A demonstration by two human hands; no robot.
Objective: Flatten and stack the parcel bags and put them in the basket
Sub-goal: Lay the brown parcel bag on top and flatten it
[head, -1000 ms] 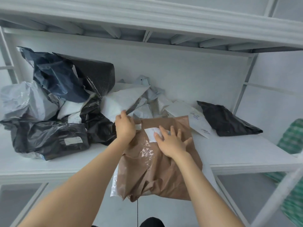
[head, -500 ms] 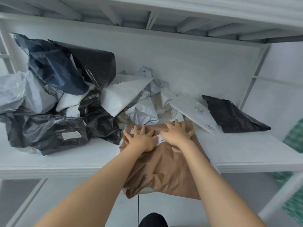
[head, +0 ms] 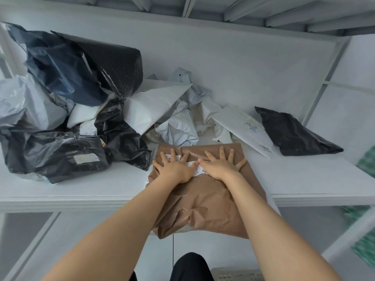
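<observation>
Both palms press flat, fingers straight and spread wide, on a brown parcel bag (head: 203, 201). The left hand (head: 175, 169) and the right hand (head: 220, 166) lie side by side with thumbs nearly meeting over a white label (head: 191, 166) near the bag's far end. Neither hand grasps anything; the fingers only bear down on the paper-coloured surface.

The brown bag lies at the front of a white shelf (head: 304, 179). Its far half is smooth, while its creased near end hangs over the shelf edge, with a white layer showing beneath it.

Just beyond the fingertips sits a crumpled grey bag (head: 176, 128), and behind that a white mailer (head: 154, 104) stands tilted. To the left a heap of loose bags rises against the back wall: a black bag with a label (head: 54, 153) at the front, a dark blue bag (head: 60, 69) and a black bubble mailer (head: 119, 63) on top. To the right lie a flat white envelope (head: 243, 128) and, just beside it, a black bag (head: 292, 132). A green checked object (head: 367, 163) shows at the right edge, too blurred to identify.
</observation>
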